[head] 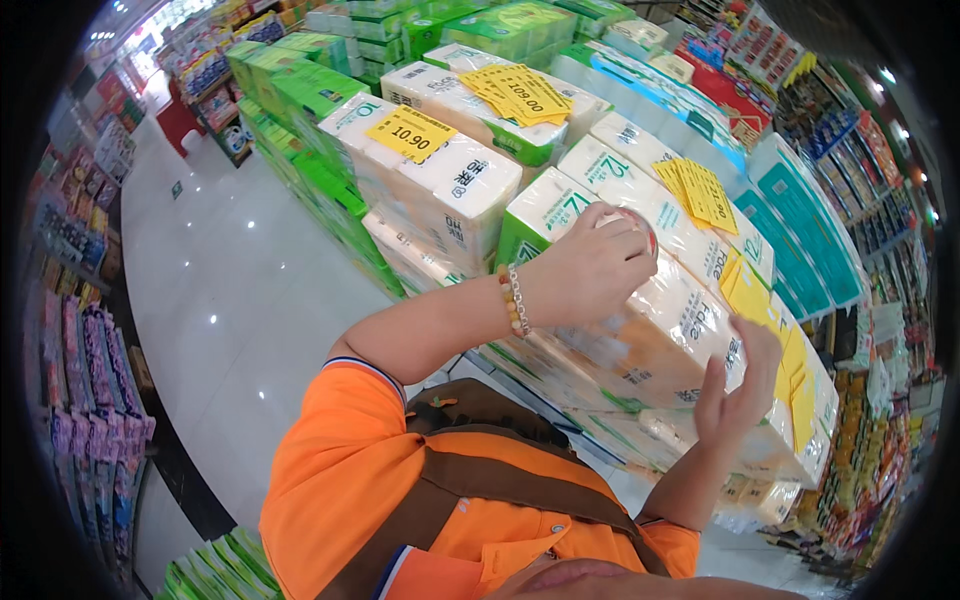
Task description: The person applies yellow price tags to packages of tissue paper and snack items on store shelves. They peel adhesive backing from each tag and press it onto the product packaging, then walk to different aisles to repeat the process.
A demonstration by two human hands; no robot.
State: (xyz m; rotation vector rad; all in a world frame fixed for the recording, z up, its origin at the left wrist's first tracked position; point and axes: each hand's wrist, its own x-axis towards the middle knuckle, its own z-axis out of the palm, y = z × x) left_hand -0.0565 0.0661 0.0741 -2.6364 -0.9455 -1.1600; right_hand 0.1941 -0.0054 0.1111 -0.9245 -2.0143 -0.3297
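Note:
My left hand (596, 266), a beaded bracelet at its wrist, grips a small round item with a clear, reddish rim (643, 225). It looks like a tape roll, but the fingers hide most of it. Below that hand are white, plastic-wrapped tissue packs (574, 166), some with green ends. My right hand (742, 375) is over the packs nearer the right, thumb and forefinger apart, with nothing visible between them. Beside it, yellow price tags (791, 364) lie along the pack tops. Another fan of yellow tags (701, 195) rests farther back.
A white tissue pack with a single yellow tag (411, 133) tops the left stack. Behind it, more tags (517, 94) lie on another pack. Green packs (307, 82) and teal packs (806, 225) flank the display. A tiled aisle (225, 262) runs left, past stocked shelves (94, 360).

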